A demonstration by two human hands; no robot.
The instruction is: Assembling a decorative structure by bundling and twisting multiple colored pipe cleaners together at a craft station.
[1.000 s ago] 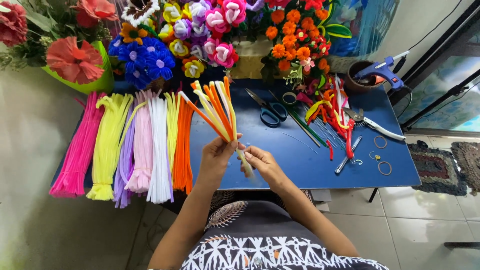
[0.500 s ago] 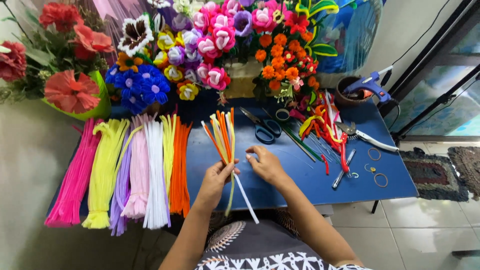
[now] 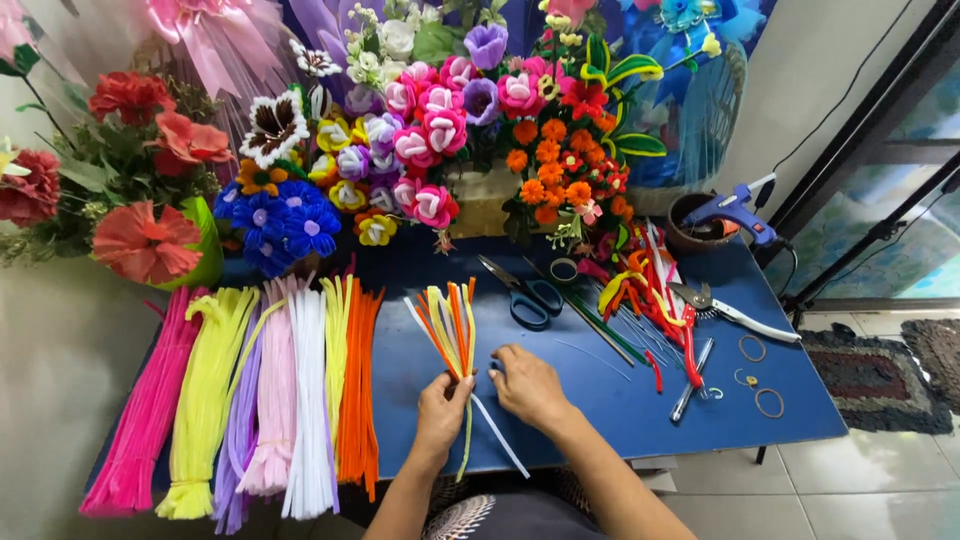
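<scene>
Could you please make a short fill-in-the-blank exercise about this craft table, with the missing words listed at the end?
1. The left hand holds a fan of pipe cleaners above the ____ table.
2. The scissors have ____ handles.
3. The glue gun rests in a round ____ pot.
4. The pile of pipe cleaners at the table's far left is ____.

Missing words: blue; blue; brown; pink

Black-handled scissors (image 3: pixel 530 296) lie on the blue table (image 3: pixel 620 400) — blue glue gun (image 3: pixel 735 208) beyond.

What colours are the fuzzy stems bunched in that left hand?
The pipe cleaners in the left hand are orange, yellow and white, seen in the head view.
</scene>
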